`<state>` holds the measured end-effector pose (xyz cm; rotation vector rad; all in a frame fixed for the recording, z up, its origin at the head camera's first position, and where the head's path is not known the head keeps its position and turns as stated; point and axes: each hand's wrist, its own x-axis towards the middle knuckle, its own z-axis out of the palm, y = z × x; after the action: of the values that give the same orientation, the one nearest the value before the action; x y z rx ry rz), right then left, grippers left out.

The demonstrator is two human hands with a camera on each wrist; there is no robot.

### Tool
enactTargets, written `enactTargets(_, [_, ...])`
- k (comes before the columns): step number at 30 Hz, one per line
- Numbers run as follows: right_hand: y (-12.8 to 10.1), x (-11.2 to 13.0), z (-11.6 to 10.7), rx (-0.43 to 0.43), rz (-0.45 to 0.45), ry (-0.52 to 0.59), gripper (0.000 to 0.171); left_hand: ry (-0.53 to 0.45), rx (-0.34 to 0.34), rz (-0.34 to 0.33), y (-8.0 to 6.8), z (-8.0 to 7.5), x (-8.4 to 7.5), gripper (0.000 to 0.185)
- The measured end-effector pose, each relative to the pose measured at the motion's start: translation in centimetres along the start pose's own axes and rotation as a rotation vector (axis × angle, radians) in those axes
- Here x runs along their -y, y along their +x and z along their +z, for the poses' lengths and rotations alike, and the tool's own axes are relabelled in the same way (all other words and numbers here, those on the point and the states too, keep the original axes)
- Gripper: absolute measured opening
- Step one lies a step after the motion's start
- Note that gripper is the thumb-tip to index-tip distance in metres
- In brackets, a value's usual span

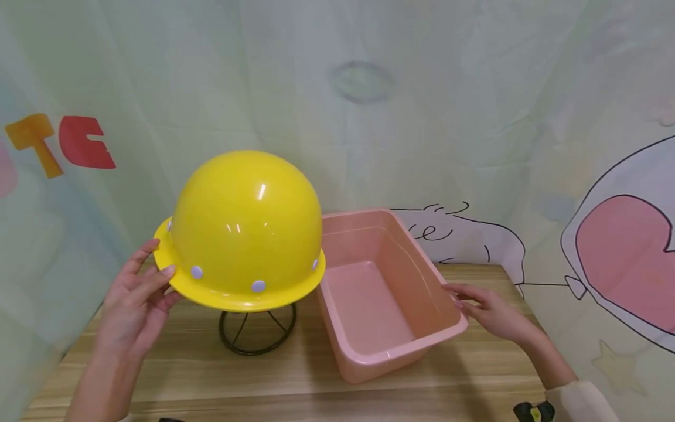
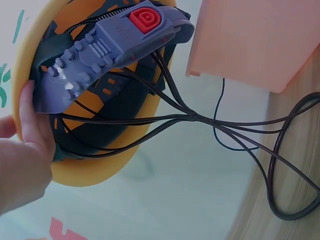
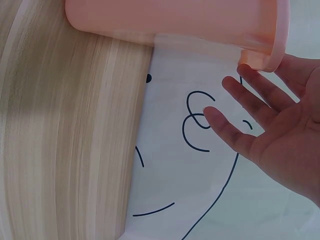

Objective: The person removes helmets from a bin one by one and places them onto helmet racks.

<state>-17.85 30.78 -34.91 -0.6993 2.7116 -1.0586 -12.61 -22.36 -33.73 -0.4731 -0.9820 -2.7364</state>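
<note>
Perched on a wire stand [image 1: 257, 331], the yellow hard hat [image 1: 244, 228] has its brim pinched by the left hand [image 1: 134, 305]. Beside it sits a pink bin [image 1: 385, 293]; the right hand [image 1: 493, 313], fingers straight, touches its rim. Tugged sideways, the hat could likely topple the light stand on the counter [image 1: 295, 381].

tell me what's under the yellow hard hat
A black wire stand on the wooden table holds up the hard hat. The left wrist view shows its grey headband and straps inside. The stand's top is hidden by the hat.
</note>
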Motion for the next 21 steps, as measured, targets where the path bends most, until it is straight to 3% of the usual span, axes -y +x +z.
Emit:
enactTargets(12, [0.06,-0.22,-0.04,0.002,-0.003,0.009,0.038,0.069,0.022,-0.028,0.03,-0.56,-0.09,0.042])
enactTargets(21, [0.07,-0.38,-0.02,0.007,-0.005,0.035,0.038,0.104,-0.04,-0.066,-0.09,-0.96,-0.27,0.043])
